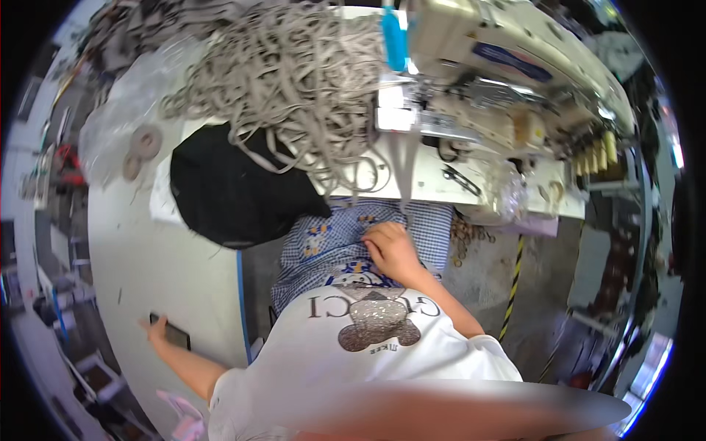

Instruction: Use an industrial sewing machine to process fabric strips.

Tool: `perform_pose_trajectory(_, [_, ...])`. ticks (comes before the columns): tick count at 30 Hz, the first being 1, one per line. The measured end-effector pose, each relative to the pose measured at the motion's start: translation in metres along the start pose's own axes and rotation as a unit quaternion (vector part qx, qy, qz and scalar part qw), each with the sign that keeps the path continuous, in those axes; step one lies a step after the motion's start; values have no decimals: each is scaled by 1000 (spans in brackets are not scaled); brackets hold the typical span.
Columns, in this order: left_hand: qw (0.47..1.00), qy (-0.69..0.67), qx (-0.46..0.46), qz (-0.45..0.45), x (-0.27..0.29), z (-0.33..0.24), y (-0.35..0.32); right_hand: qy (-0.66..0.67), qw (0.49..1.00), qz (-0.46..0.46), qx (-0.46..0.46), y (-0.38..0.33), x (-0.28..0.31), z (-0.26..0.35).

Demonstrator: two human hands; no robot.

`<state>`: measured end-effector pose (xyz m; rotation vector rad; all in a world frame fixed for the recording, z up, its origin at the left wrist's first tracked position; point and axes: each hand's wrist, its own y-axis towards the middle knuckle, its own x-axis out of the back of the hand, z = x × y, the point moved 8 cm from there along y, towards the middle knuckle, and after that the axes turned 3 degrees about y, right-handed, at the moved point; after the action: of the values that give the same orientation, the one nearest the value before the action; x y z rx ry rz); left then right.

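Observation:
My left hand [156, 329] is stretched out to the left over the white table. Its fingers are spread at the end of a dark phone [177, 337] that lies there, overlapping its edge; no firm hold on it shows. My right hand [390, 248] rests on the blue checked apron [323, 239] over my lap, fingers loosely bent and thumb apart, with nothing visible in it. Grey fabric strips [406, 173] hang from the sewing machine [515, 51] over the table edge, just beyond the right hand.
A tangled heap of grey strips [294, 66] covers the back of the table, beside black cloth [235, 184]. Rolls of tape [146, 142] and clear plastic [110, 132] lie at the left. Black thread snips [462, 179] and a plastic bag [507, 189] sit right of the machine's strips.

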<state>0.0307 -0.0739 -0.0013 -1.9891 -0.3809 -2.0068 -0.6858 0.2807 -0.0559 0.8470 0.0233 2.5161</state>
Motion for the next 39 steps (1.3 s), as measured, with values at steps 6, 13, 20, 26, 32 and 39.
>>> perform_pose_trajectory(6, [986,119,118,24,-10,-163,-135,-8,983,-184,27,1,110,-20])
perform_pose_trajectory(13, [842,-362,-397,-39,49,-443,-220,65,945,-318,-39,45,170,-48])
perform_pose_trajectory(20, [555,-417,-687,213,66,-667,-476,415,881,-170,-153,79,149,-63])
perform_pose_trajectory(26, [663,-209,-637,332,18,-729,-512,512,832,-105,-185,87,136,-58])
perform_pose_trajectory(32, [547,-366,-718,227,33,-796,-520,518,818,-141,-206,91,132,-66])
perform_pose_trajectory(39, [290,-541,-332,716,-33,-866,-527,522,813,-107,-236,89,134,-65])
